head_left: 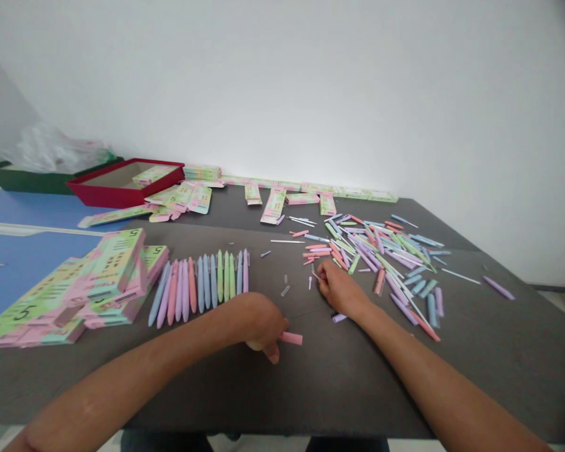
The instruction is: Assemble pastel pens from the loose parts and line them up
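Note:
My left hand (265, 326) is closed around a pink pen barrel (292, 339), whose end sticks out to the right, low over the dark table. Farther right, my right hand (334, 285) pinches a small, thin pinkish piece at its fingertips, too small to name surely. It is at the near left edge of a heap of pen parts (371, 245) in pink, purple, green, blue and white. A small purple piece (309, 282) lies just left of the right fingertips. Beyond my left wrist stands a row of assembled pens (200, 282), side by side in several colours.
Stacked pen boxes (115, 263) occupy the left of the table (245, 389). Behind them are a red tray (122, 182) and a green tray (37, 179) with plastic wrap. More boxes (273, 204) line the back by the wall. A loose purple barrel (498, 287) lies far right.

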Action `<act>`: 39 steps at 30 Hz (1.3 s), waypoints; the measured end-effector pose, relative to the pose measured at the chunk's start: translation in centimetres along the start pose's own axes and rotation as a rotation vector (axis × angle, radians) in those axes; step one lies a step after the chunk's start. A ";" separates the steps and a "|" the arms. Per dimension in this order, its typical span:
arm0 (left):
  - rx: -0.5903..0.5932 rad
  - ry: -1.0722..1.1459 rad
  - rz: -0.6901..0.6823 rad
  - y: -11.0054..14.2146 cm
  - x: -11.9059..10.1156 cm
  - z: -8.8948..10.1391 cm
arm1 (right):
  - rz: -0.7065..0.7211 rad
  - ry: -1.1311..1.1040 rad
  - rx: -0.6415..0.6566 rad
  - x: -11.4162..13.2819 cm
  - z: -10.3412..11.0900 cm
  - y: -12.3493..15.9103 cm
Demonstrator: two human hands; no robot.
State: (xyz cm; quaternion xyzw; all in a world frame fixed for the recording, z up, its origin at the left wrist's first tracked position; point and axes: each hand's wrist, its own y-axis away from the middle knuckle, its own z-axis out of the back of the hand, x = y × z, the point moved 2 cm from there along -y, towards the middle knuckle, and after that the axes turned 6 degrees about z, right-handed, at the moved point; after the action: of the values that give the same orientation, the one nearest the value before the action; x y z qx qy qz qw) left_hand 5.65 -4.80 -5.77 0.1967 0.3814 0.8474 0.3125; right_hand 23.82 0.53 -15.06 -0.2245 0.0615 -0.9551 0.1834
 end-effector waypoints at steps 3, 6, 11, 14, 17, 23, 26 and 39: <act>0.002 0.006 0.001 0.1 0.0 0.0 | -0.016 0.012 -0.002 0.0 0.0 -0.1; -0.009 0.014 0.004 0.1 0.0 0.0 | -0.023 0.025 -0.007 0.0 -0.1 -0.1; 0.000 0.018 0.014 0.3 -0.1 0.0 | -0.045 0.026 -0.012 0.1 -0.1 0.0; -0.009 0.018 0.017 0.3 -0.1 0.0 | -0.049 0.017 -0.017 0.0 0.0 0.0; -0.047 0.048 0.016 0.2 -0.1 0.0 | -0.055 -0.004 -0.020 -0.1 0.0 0.0; -0.058 0.072 0.014 0.4 -0.1 0.1 | -0.065 -0.010 -0.024 -0.3 0.1 0.0; -0.029 0.050 0.020 0.4 0.0 0.1 | -0.062 0.002 -0.029 -0.3 0.1 0.1; -0.045 0.023 0.030 0.4 0.1 0.0 | -0.035 -0.019 -0.021 0.0 0.2 0.0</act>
State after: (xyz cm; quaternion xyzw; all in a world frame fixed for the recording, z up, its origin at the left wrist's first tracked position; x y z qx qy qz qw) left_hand 5.45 -4.90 -5.47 0.1855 0.3630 0.8625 0.2998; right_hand 23.88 0.55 -14.89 -0.2363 0.0659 -0.9553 0.1651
